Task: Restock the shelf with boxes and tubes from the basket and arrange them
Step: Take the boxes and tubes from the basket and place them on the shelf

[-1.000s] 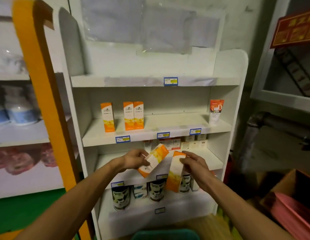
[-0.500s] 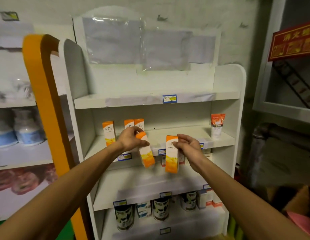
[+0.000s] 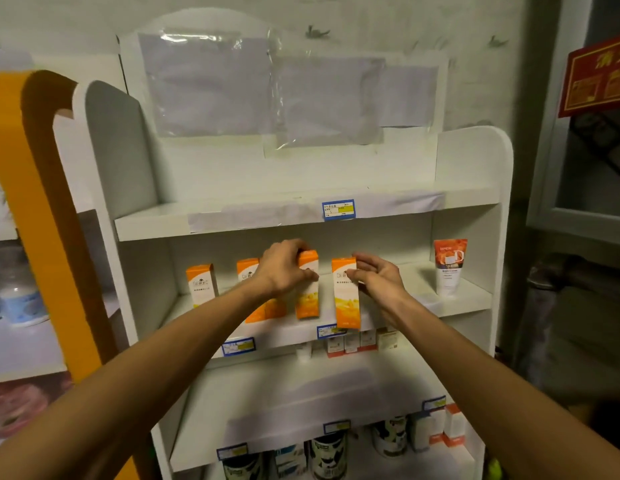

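A white shelf unit point(image 3: 467, 303) stands in front of me. My left hand point(image 3: 284, 268) grips the top of an orange-and-white box point(image 3: 308, 303) that stands upright on the second shelf, beside two like boxes partly hidden by my wrist point(image 3: 247, 268). My right hand point(image 3: 377, 277) holds a second orange-and-white box point(image 3: 346, 299) upright by its right side, its base at the shelf's front edge. Another orange box point(image 3: 201, 284) stands alone further left. An orange-and-white tube point(image 3: 448, 266) stands on its cap at the shelf's right end. The basket is out of view.
The top shelf point(image 3: 232, 216) holds nothing. Small red-and-white boxes point(image 3: 350, 342) sit at the back of the third shelf. Black-and-white cans point(image 3: 327, 455) and boxes fill the bottom shelf. An orange-edged rack point(image 3: 21, 174) with bottles stands left. A red sign point(image 3: 599, 81) hangs right.
Both hands have risen from below the second shelf up to it, each carrying a box. The boxes went from tilted to upright, and the left one now stands on the shelf.
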{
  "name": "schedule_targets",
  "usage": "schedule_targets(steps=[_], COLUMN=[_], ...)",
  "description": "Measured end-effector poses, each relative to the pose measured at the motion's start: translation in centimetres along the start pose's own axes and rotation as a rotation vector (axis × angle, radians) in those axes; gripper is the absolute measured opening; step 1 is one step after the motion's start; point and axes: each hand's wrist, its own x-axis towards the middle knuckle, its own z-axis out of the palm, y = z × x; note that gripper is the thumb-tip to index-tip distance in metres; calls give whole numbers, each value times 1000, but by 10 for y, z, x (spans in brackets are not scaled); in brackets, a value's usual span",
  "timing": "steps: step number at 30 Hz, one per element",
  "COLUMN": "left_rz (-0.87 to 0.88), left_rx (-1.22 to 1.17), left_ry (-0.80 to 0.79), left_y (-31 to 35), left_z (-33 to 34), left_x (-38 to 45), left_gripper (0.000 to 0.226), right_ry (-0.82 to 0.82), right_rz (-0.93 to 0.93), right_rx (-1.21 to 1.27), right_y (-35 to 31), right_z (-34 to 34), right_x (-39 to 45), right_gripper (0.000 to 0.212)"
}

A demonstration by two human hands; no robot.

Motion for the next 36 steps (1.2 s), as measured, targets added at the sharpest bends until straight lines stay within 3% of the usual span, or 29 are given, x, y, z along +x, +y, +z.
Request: schedule_targets(steps=[13,20,26,31,36], left_rz=[55,99,99,82,108], left_rx=[192,301,273,241,307], left_ry=[-160,-294,-372,-395,-328], left_y=[-16,-10,-9,-13,-13], left_z=[13,16,11,11,18], left_x=[51,67,75,73,64], left_gripper=[29,39,35,34,32], right_ry=[-21,-69,-93,-86,-102], right_rz=[16,28,62,72,47], right_rx=[-14,27,79,92,-69], right_y=[15,16,18,22,27], right_z=[14,10,5,3,6], right_x=[50,62,63,62,55], right_gripper=[48,46,45,48,58])
